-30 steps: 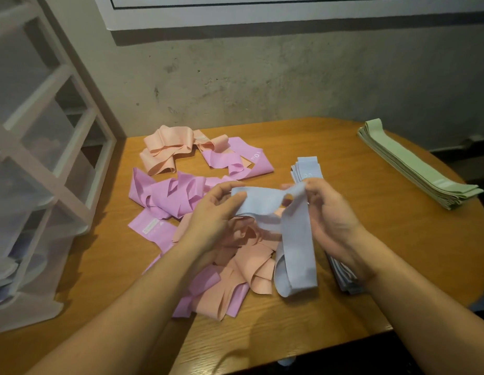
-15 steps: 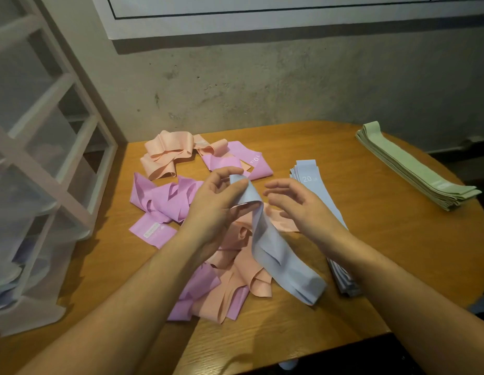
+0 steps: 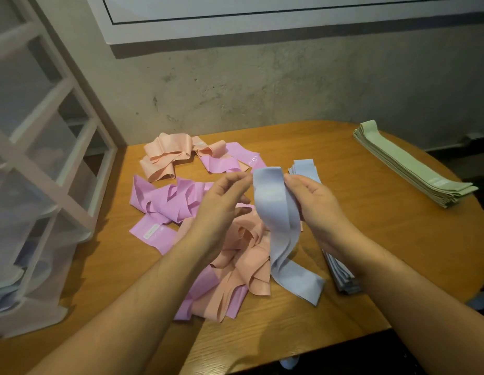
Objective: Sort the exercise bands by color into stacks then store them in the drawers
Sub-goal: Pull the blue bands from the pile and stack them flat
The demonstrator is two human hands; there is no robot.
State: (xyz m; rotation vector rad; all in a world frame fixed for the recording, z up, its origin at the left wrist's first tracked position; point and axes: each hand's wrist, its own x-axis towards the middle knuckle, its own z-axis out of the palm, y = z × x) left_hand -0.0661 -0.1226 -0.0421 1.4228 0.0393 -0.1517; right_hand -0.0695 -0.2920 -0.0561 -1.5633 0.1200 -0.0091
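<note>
A light blue band (image 3: 278, 217) hangs between my hands over the table, its lower end trailing onto the wood. My left hand (image 3: 222, 204) pinches its top left edge and my right hand (image 3: 314, 201) pinches its top right edge. Under my right forearm lies the stack of blue bands (image 3: 341, 274), partly hidden. A loose heap of peach bands (image 3: 249, 255) and purple bands (image 3: 165, 201) is spread below my hands. More peach bands (image 3: 165, 155) lie at the back.
A neat stack of green bands (image 3: 408, 166) lies at the table's far right. A white drawer unit with translucent drawers (image 3: 38, 185) stands at the left. The oval wooden table (image 3: 384, 239) meets a concrete wall behind.
The right hand, which had let go of the blue band, now pinches its top edge again. Both hands have lifted the band and spread its top flat.
</note>
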